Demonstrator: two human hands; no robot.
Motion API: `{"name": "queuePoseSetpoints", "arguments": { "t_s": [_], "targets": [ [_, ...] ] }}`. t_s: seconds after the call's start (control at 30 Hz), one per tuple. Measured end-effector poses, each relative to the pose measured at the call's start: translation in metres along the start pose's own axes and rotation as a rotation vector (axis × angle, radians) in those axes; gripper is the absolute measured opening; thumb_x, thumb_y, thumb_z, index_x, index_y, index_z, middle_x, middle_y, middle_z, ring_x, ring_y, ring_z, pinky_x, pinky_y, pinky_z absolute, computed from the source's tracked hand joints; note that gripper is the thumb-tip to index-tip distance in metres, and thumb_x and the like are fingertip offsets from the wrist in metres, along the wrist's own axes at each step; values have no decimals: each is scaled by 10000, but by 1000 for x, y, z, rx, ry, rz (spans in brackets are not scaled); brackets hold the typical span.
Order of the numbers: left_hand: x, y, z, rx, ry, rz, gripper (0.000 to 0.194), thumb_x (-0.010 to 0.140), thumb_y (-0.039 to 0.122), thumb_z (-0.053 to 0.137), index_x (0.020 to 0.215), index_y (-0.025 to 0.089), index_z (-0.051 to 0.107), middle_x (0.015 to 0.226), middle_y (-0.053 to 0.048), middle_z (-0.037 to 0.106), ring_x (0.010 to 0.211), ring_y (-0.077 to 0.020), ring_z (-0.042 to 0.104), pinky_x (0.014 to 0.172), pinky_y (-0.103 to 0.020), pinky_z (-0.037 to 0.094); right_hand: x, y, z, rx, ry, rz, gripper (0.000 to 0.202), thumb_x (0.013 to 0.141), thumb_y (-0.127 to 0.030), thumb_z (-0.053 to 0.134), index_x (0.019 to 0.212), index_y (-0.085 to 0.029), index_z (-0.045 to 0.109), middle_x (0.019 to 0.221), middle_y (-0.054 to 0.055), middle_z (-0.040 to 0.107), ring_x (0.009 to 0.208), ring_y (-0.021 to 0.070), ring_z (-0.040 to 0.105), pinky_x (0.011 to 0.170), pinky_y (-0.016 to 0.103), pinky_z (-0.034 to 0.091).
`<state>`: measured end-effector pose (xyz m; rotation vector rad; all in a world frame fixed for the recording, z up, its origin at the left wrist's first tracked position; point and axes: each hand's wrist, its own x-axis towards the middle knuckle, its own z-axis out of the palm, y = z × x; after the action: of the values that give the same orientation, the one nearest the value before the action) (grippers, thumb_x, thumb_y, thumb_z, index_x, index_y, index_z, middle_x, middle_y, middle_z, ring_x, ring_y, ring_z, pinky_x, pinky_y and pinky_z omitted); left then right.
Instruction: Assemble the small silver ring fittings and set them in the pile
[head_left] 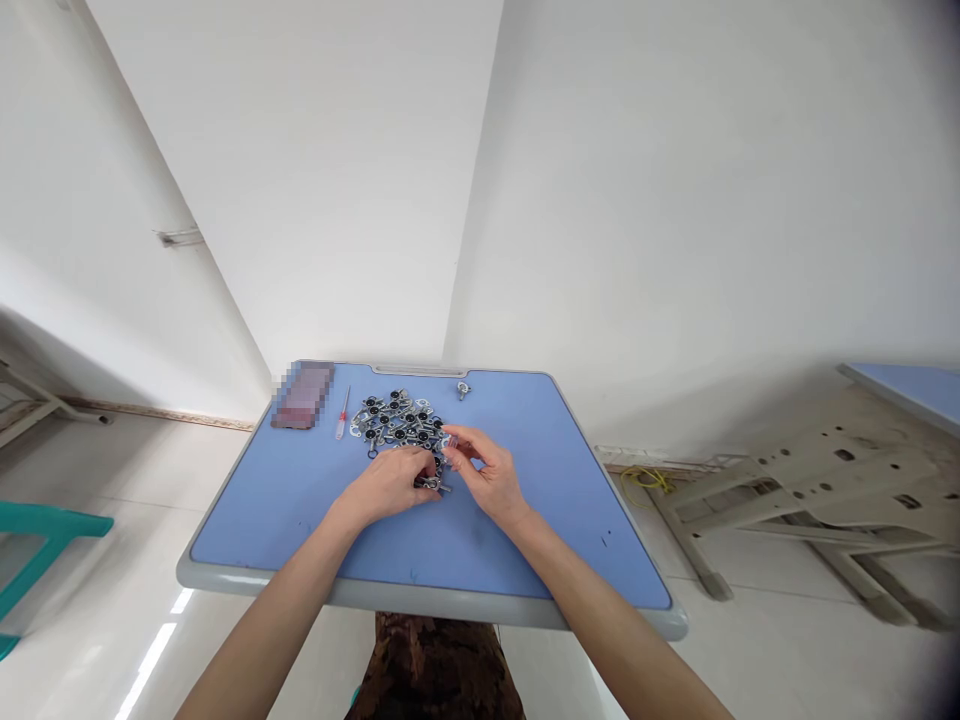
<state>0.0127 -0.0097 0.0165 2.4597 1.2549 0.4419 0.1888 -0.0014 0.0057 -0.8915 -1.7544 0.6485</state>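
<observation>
hands [391, 478] at parts [400, 434] inside desk rim [435, 600]

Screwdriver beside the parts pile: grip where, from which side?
Take the screwdriver by its handle, probably from the near side: it lies flat, handle toward the person, thin shaft pointing away. The metal parts sit close on its right, leaving that side tighter.

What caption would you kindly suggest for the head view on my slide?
Left hand holding a metal part, right hand at the parts pile, a screwdriver lying on the blue desk.
</observation>
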Motion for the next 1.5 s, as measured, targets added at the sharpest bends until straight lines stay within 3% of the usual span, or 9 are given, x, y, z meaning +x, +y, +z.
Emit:
{"name": "queuePoseSetpoints", "arguments": {
  "t_s": [0.27, 0.53, 0.77, 0.93, 1.1, 1.3, 1.5],
  "targets": [
    [2, -1, 1, 0, -13, 10, 179, 754, 315, 644, 766, 191, 515, 785, 11, 586, 725, -157, 533, 615, -256, 349, 2, 0, -1, 46, -2, 81, 206, 849, -303, 534, 1015, -227, 628, 798, 23, 624, 585, 112, 562, 583, 270, 533],
    [1, 2, -2, -16, -19, -7, 151, 767, 305, 622, 775, 186, 530, 787, -6, 592, 734, -167, 544, 621, -261, 360, 3, -5, -8, 125, -170, 19, 265, 913, -303, 397, 1100, -217, 565, 877, 45, 612, 692, 126, 567, 630, 281, 525],
    [1, 2, 0, -7, -2, -1, 149, 767, 300, 618, 774, 186, 523, 785, -5, 588, 731, -170, 542, 613, -262, 358, 3, -7, -4, -35, -68, -90, 149, 847, -270, 538, 974, -221, 598, 880, 46, 565, 691, 135, 538, 668, 298, 502],
    [1, 1, 0, 0, -16, 0, 160, 766, 316, 627, 787, 190, 530, 810, -2, 594, 765, -173, 557, 635, -266, 373, 5, -3, -4, 40, -74, 8, 272, 876, -281, 486, 1120, -252, 601, 825, 24, 565, 704, 137, 551, 660, 290, 508],
    [1, 2, -1, -7, -19, -7, 156, 767, 313, 622, 782, 191, 525, 804, -3, 596, 752, -171, 550, 628, -264, 370, 3, 0, -5, 84, -139, 16, 358, 911, -273, 404, 1254, -249, 500, 893, 37, 590, 717, 129, 548, 672, 293, 515],
    [1, 2, 0, -1, 0, -1, 145, 766, 293, 612, 765, 186, 514, 785, -6, 592, 726, -169, 540, 614, -262, 358, 3, -6, -5, -46, -128, -87, 327, 880, -254, 480, 1201, -268, 536, 901, 45, 558, 774, 153, 543, 742, 324, 502],
    [0, 0, 0, 0, -2, 14, 165, 762, 314, 624, 778, 196, 510, 795, 10, 588, 735, -161, 535, 623, -257, 354, 5, -4, -6, 68, -144, 23, 359, 896, -256, 437, 1252, -253, 483, 875, 34, 578, 805, 153, 560, 765, 326, 506]
  ]
}}
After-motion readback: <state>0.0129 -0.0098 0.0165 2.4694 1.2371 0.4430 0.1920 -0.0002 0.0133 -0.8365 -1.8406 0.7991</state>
